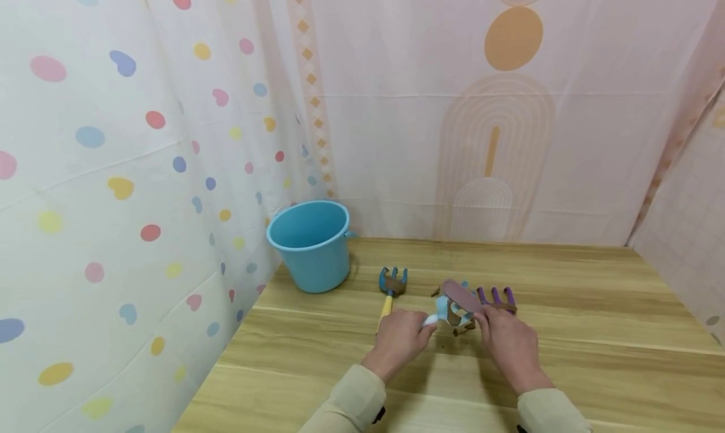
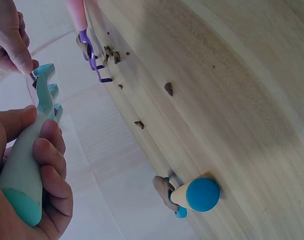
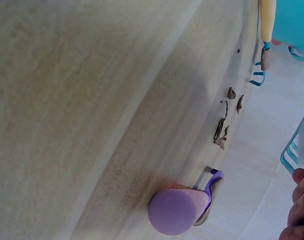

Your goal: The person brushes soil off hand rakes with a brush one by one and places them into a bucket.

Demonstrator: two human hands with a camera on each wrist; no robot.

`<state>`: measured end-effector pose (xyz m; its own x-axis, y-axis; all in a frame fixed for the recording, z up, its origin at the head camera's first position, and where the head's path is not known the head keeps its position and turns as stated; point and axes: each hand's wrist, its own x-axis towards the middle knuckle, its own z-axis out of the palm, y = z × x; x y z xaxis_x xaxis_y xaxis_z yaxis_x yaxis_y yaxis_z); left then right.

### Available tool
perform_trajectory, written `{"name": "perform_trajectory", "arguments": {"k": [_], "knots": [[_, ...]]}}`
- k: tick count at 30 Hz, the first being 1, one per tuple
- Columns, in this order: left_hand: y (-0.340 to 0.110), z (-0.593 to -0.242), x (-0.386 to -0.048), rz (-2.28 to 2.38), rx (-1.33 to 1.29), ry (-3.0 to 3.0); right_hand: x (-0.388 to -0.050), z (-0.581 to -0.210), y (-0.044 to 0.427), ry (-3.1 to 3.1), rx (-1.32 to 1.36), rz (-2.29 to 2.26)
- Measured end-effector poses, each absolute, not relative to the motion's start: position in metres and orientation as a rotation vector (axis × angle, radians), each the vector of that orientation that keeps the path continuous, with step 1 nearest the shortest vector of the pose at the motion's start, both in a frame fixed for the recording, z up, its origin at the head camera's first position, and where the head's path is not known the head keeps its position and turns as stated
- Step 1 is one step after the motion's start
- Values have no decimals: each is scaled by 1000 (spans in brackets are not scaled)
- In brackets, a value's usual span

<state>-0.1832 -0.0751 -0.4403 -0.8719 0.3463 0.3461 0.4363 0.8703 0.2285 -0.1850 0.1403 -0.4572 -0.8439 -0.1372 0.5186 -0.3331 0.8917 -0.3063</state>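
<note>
My left hand (image 1: 401, 337) grips the pale handle (image 2: 22, 170) of a small light-blue hand rake (image 2: 46, 92), fingers wrapped round it. The rake is held above the table, its tines toward my right hand, with brown dirt on its head. My right hand (image 1: 510, 345) pinches a flat, mauve, round-ended thing (image 1: 461, 296), perhaps a brush, over the rake head. Its underside is hidden in the head view. Only the fingers of the right hand (image 3: 300, 205) show at the edge of the right wrist view.
A blue rake (image 1: 392, 283) with a yellow handle, clotted with dirt, lies left. A purple rake (image 1: 497, 298) with a pink handle (image 2: 78, 15) lies right. Brown crumbs (image 2: 168, 89) are scattered between. A blue bucket (image 1: 317, 263) stands back left on the wooden table (image 1: 595, 332); curtains hang behind.
</note>
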Motion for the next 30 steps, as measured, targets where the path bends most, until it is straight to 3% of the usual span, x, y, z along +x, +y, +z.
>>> {"name": "perform_trajectory", "arguments": {"k": [19, 30], "knots": [[-75, -439, -184, -498, -516, -2810, -184, -450, 141, -2600, 208, 702], [-82, -440, -188, -449, -513, -2772, -183, -455, 150, -2517, 526, 590]]}}
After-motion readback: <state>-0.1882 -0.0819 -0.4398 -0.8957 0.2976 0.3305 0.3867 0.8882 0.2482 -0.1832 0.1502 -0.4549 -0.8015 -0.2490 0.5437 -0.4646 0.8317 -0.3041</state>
